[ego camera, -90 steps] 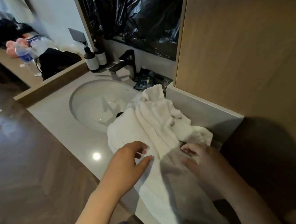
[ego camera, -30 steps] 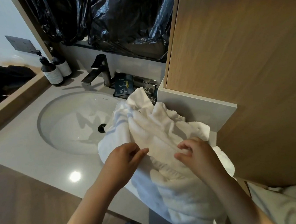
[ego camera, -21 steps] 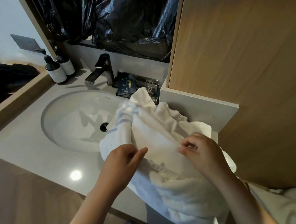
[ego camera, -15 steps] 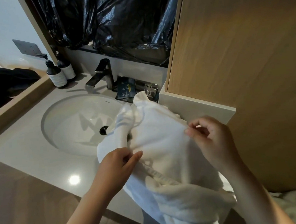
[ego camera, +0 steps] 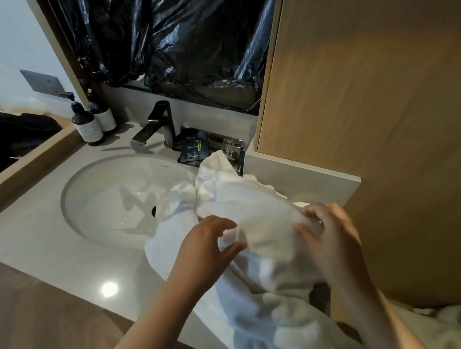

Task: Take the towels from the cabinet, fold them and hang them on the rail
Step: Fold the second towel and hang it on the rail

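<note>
Nearby, towel (ego camera: 251, 223) overlapping sink (ego camera: 108, 203) (faucet (ego camera: 159, 125) behind), bottles (ego camera: 86, 126)

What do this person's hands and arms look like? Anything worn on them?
Nothing is worn on them. The left hand and right hand have no gloves, and no ring, watch or bracelet shows. Both forearms are uncovered to the frame's edge; no sleeve shows.
</note>
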A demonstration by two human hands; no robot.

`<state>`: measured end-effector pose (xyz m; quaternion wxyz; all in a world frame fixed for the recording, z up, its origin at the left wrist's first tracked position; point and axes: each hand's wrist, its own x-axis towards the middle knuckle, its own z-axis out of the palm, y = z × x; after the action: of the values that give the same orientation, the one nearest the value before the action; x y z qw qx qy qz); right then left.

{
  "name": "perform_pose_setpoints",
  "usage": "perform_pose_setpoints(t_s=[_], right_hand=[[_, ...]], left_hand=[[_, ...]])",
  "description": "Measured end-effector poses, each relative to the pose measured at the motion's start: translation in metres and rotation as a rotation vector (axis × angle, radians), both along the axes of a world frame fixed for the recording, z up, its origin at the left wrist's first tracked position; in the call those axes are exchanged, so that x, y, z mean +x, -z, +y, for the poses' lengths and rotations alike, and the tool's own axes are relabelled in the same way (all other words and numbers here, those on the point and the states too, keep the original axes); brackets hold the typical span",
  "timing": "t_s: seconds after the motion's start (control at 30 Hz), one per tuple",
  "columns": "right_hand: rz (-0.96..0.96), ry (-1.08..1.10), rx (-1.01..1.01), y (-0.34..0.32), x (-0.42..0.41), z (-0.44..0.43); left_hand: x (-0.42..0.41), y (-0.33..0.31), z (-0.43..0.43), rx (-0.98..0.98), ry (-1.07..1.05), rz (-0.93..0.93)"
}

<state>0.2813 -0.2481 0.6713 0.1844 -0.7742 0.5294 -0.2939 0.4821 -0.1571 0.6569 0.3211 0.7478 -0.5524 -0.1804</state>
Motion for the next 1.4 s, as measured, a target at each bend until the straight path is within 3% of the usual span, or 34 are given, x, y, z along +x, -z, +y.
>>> perform_pose_setpoints(t_s=[0.13, 0.23, 0.5, 0.67, 0.83, 0.93, 1.03, 1.13, 1.33, 1.4], right_hand=[[0.017, -0.015, -0.026, 0.011, -0.006, 0.006], [-0.007, -0.052, 0.011, 0.009, -0.011, 0.001], [-0.187, -0.103, -0.068, -0.054, 0.006, -0.021], [-0.416, -0.157, -0.159, -0.117, 0.023, -0.04], [-0.339, -0.17, -0.218, -0.141, 0.03, -0.053], [-0.501, -0.124, -0.445, -0.181, 0.027, -0.059], [-0.457, -0.188, -0.457, -0.214, 0.028, -0.065], [-0.434, -0.196, -0.4, -0.219, 0.026, -0.066], [-0.593, -0.162, -0.616, -0.225, 0.018, -0.065], [-0.511, -0.152, -0.563, -0.207, 0.011, -0.072]], left_hand=[[-0.013, 0.017, -0.016, 0.17, 0.041, -0.012], [-0.012, 0.022, -0.02, 0.162, 0.045, -0.014], [0.012, -0.051, -0.028, -0.223, -0.05, 0.114], [0.023, -0.123, -0.047, -0.5, -0.09, 0.109], [0.021, -0.149, -0.061, -0.424, -0.059, 0.018], [0.019, -0.194, -0.071, -0.663, -0.027, -0.01], [0.019, -0.226, -0.077, -0.714, 0.013, 0.008], [0.014, -0.22, -0.075, -0.624, -0.016, 0.022], [-0.001, -0.242, -0.07, -0.907, 0.015, 0.049], [-0.004, -0.226, -0.073, -0.844, 0.057, 0.097]])
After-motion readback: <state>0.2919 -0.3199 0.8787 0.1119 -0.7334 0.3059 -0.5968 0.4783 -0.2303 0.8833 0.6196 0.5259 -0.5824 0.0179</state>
